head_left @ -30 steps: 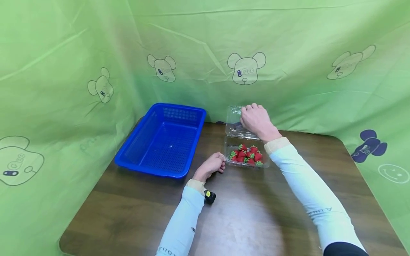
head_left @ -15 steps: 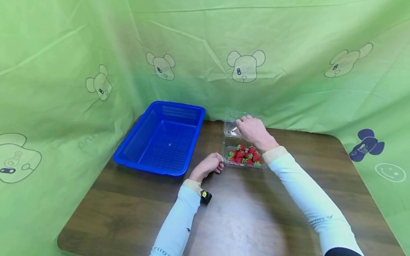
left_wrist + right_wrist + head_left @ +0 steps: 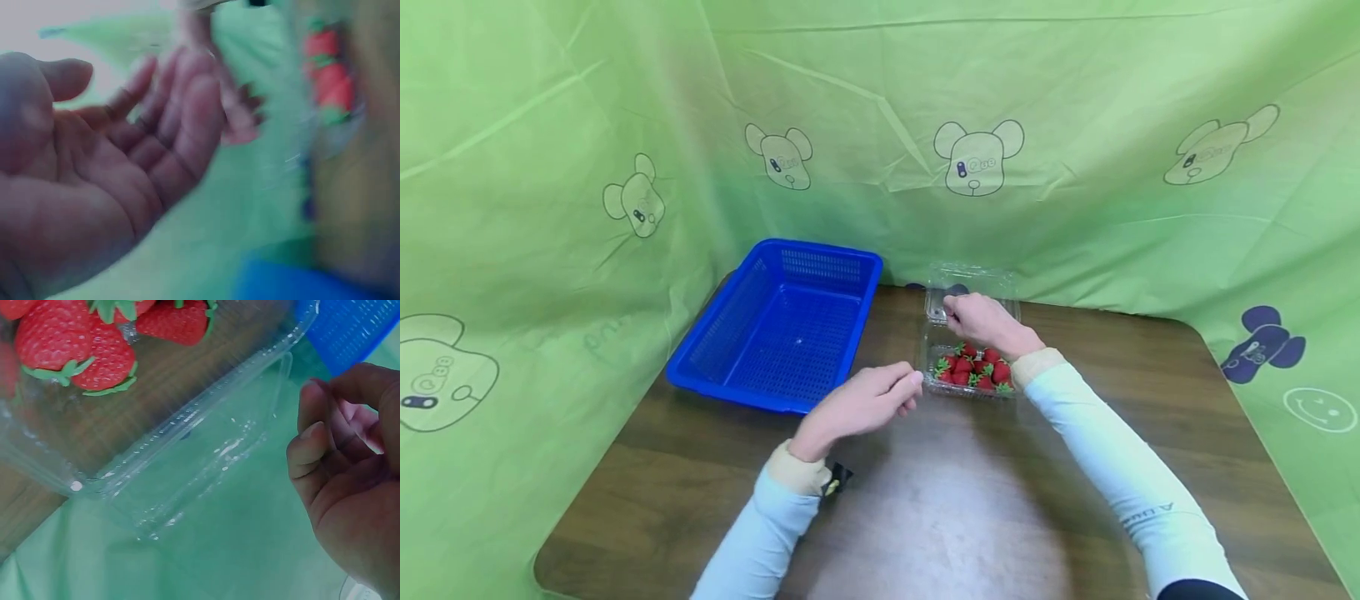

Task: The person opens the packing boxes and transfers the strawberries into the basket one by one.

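Observation:
Several red strawberries (image 3: 967, 367) with green leaves lie in a clear plastic clamshell box (image 3: 925, 387), whose transparent lid (image 3: 942, 302) is folded back behind it. My left hand (image 3: 868, 402) hovers at the box's front left corner, apart from it. In the left wrist view the left hand's loosely bent fingers (image 3: 200, 119) hold nothing. Above the box, in front of the lid, is my right hand (image 3: 988, 323). The right wrist view shows that right hand (image 3: 356, 469) loosely curled beside the clear lid (image 3: 206, 469), with nothing seen between thumb and fingers. Motion blurs the left wrist view.
A blue plastic basket (image 3: 681, 379) with slotted walls stands left of the box, near the left hand. Both rest on a brown wooden table (image 3: 1000, 500). Green printed cloth (image 3: 865, 83) hangs behind the table and along its sides.
My left hand has left the box's corner, moving back towards me and turning, its fingers loosening. My right hand has come down and nearer from the lid, which stays folded back.

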`<state>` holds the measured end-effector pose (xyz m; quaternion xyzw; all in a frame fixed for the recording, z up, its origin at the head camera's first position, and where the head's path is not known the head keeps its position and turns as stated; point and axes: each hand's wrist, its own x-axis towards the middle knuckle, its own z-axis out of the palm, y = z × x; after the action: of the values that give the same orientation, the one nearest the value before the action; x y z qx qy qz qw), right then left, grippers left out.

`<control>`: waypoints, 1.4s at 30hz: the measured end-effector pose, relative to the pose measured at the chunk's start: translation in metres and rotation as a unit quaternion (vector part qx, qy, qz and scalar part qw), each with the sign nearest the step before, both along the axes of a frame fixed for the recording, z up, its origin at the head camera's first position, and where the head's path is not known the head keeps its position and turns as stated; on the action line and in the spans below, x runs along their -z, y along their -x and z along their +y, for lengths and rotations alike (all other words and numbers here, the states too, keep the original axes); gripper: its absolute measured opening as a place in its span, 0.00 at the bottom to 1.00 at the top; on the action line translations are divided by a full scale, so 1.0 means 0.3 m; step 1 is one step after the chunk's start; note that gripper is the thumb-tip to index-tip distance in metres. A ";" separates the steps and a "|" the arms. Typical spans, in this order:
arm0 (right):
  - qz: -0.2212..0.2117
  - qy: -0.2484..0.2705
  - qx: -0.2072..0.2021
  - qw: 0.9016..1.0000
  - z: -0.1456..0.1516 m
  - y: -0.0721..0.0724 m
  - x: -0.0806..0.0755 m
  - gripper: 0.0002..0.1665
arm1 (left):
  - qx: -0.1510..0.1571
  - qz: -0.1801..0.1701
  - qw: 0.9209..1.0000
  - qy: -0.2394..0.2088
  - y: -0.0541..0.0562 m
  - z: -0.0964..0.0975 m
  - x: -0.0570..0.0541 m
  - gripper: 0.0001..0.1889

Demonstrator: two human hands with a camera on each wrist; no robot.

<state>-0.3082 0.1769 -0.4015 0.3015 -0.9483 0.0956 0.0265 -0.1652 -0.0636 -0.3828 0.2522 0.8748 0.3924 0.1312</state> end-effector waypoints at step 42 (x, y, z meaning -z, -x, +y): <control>-0.073 -0.134 -0.022 0.988 -0.040 -0.099 0.134 0.10 | -0.224 -0.034 0.959 0.170 0.195 -0.851 0.023 0.37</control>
<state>-0.2787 0.1649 -0.4416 0.3153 -0.9451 -0.0100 -0.0859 -0.2236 -0.3189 -0.3898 0.0102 0.9577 0.2654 0.1104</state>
